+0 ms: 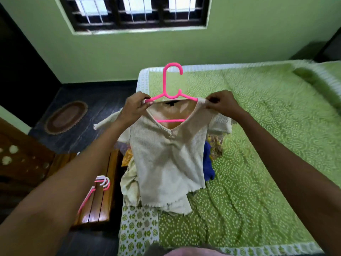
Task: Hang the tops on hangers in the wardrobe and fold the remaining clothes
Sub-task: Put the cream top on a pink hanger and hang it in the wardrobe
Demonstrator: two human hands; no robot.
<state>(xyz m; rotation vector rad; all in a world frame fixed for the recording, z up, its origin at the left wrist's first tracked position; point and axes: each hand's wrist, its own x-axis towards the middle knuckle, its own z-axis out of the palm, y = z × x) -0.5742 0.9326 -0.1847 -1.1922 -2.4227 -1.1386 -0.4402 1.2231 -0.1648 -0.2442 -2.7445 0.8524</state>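
A cream ribbed V-neck top (166, 157) hangs lengthwise, neckline up and scalloped hem down, on a pink plastic hanger (172, 84) whose hook points upward, held above the green patterned bedspread (258, 145). The left hand (135, 106) pinches one shoulder at the hanger's end; the right hand (222, 103) pinches the other shoulder. A clothes pile (208, 163) lies behind it, and spare hangers (97, 189) rest on a wooden bench (99, 209).
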